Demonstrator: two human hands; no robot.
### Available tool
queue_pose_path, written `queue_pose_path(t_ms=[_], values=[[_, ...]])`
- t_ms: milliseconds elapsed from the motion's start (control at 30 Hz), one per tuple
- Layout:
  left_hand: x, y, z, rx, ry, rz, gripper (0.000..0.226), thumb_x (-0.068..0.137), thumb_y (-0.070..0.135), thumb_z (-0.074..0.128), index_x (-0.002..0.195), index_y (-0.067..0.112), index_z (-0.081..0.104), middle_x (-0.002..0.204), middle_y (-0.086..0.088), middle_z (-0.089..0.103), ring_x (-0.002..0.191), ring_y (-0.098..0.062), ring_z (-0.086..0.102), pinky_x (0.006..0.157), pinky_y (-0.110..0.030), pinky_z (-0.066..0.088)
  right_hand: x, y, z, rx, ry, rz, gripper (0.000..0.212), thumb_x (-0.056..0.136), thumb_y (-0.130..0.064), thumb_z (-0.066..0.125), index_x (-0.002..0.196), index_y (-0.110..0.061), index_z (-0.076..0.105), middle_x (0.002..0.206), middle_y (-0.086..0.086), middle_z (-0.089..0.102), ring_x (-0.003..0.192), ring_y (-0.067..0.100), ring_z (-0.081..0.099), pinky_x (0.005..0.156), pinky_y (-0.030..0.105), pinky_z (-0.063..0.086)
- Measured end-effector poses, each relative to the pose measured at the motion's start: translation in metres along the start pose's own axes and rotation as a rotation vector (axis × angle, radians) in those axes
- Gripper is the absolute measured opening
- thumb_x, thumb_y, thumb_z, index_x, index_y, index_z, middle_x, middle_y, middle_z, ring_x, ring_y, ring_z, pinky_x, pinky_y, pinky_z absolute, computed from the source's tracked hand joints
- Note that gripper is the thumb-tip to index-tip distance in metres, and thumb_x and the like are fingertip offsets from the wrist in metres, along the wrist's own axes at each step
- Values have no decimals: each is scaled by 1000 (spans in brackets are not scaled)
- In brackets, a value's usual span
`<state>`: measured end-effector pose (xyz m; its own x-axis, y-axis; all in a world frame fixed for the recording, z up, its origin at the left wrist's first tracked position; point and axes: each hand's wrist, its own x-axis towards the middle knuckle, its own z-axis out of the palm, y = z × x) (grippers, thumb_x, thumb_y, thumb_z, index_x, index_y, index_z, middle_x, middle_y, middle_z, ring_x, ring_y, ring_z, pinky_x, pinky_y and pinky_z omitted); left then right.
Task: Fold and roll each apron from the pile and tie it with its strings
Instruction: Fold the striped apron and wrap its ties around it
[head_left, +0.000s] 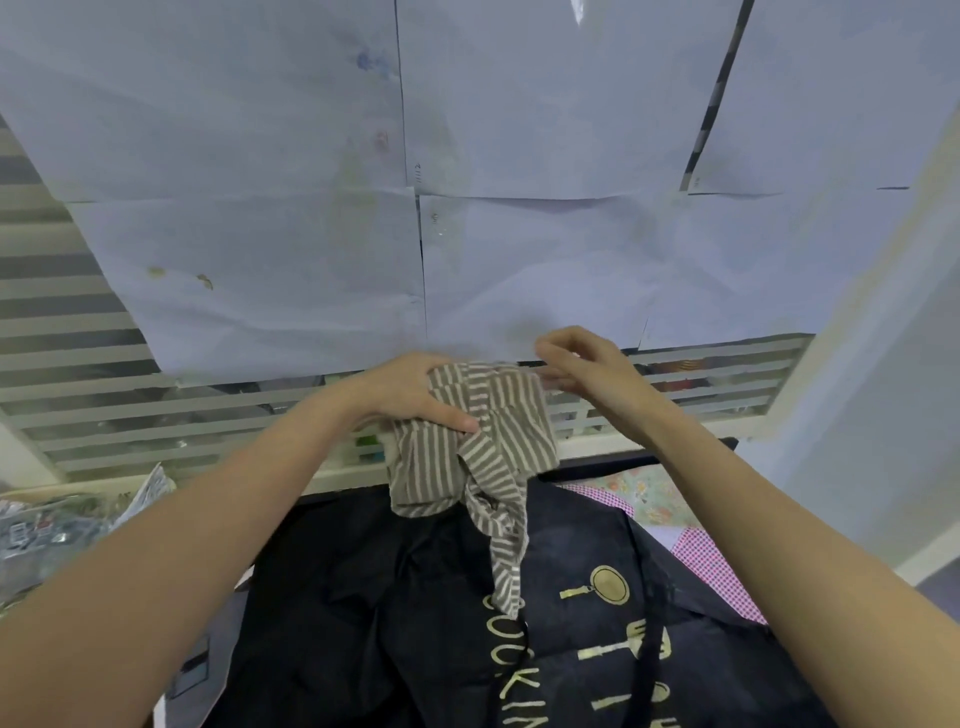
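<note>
A brown-and-white striped apron (498, 426), folded into a thick bundle, is held up in the air above the table. My left hand (410, 389) grips its left side with the thumb pressed across the front. My right hand (587, 369) is at the bundle's upper right corner, fingers curled and pinching a thin pale string there. A striped strap (506, 551) hangs down from the bundle. Below lies a black apron (395, 613) with gold "COOKING" print, spread over the table.
A pink checked and floral apron (711, 566) lies under the black one at the right. Crinkled plastic packaging (67, 525) sits at the left. Paper sheets cover a striped glass partition (78, 332) straight ahead; a white wall is at the right.
</note>
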<state>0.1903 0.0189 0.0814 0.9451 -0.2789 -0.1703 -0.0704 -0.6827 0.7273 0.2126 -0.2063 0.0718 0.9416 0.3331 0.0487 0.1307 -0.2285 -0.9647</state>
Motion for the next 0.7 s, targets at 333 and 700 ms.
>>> queue_pose_path(t_ms=[333,700], values=[[-19,-22,-11,-713,204,-215,88,23,43,92,102,15,66,92,-2,74,75,-13,71,54,-20,52,-23,37,54,-164,-248,31,22,83,-16,70,102,-10,61,85,1,66,75,16,61,84,34,49],[-39,-37,-29,-890,268,-140,101,2,43,94,95,13,65,82,-2,74,70,-13,71,54,-22,55,-13,37,26,488,-191,237,11,82,6,62,83,-4,58,82,11,68,68,18,65,61,26,56]])
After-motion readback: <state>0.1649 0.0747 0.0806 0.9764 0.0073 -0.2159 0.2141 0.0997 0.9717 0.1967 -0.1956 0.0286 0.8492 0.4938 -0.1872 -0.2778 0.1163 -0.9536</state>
